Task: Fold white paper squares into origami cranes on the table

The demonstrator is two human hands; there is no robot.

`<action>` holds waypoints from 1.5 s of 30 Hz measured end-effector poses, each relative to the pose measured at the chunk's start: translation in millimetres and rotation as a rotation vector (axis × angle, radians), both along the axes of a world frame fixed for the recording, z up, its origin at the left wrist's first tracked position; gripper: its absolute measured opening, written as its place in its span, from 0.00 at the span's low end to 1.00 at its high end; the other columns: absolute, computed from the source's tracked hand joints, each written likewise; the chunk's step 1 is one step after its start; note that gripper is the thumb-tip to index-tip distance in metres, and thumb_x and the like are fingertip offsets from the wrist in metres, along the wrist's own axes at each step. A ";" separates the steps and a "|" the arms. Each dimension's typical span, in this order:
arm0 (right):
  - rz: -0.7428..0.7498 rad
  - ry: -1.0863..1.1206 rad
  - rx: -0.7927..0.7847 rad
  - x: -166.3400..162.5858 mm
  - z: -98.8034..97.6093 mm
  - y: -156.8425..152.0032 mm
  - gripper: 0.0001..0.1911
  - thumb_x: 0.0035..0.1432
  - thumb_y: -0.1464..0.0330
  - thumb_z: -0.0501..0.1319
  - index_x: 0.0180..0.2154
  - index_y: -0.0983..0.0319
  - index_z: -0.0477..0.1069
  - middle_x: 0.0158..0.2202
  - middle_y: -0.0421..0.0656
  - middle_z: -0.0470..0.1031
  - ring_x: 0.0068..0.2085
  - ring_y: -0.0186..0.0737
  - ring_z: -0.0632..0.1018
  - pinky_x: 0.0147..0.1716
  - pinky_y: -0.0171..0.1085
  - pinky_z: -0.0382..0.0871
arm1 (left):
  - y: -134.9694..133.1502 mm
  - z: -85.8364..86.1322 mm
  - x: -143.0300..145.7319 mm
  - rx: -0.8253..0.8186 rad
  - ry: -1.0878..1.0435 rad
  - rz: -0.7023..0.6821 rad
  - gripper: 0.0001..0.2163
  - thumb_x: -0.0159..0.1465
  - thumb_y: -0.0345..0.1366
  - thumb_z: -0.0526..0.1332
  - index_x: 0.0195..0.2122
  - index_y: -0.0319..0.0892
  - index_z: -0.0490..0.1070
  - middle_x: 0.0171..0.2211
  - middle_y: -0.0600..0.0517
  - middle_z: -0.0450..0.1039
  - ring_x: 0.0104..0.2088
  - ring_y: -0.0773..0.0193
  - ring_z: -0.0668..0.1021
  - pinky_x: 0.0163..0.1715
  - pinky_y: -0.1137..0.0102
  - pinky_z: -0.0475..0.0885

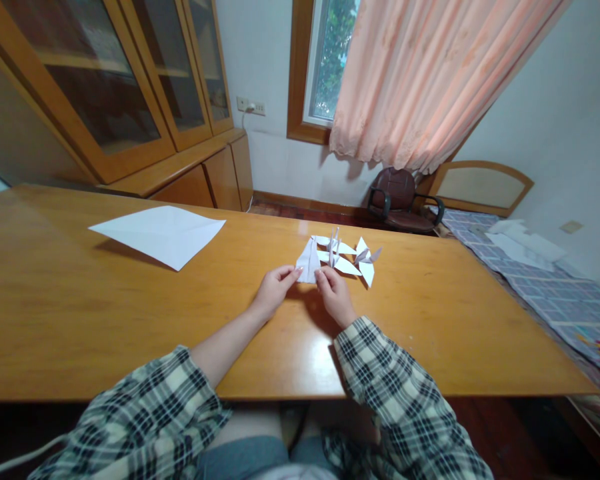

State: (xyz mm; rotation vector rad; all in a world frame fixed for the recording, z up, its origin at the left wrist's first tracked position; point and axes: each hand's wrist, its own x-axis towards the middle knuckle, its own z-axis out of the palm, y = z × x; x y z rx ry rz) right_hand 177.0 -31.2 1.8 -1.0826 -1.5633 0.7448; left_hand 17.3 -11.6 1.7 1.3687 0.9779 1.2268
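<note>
Between my two hands is a small piece of folded paper [308, 262], pale and narrowing toward its far end. My left hand [275, 290] pinches its left near corner between thumb and fingers. On the opposite corner, my right hand [336, 295] is closed in the same kind of pinch. Just beyond and to the right, several folded paper cranes stand close together, one paper crane [365, 259] at the right with wings spread. The held paper overlaps the wing tips of the nearer cranes in this view.
A large creased sheet of white paper [165, 233] lies at the left of the wooden table [130, 333]. Past the table are a glass-door cabinet [95, 80], an office chair [397, 197] and a pink curtain [430, 73]. A bed [555, 287] stands at the right.
</note>
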 end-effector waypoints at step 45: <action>0.022 0.424 -0.183 -2.8 -9.8 8.0 0.12 0.48 0.64 0.69 0.35 0.59 0.71 0.33 0.39 0.75 0.32 0.35 0.74 0.34 0.35 0.68 | 4.1 -5.5 0.2 0.013 -0.038 -0.040 0.11 0.55 0.41 0.66 0.34 0.38 0.72 0.33 0.51 0.76 0.36 0.63 0.76 0.42 0.70 0.70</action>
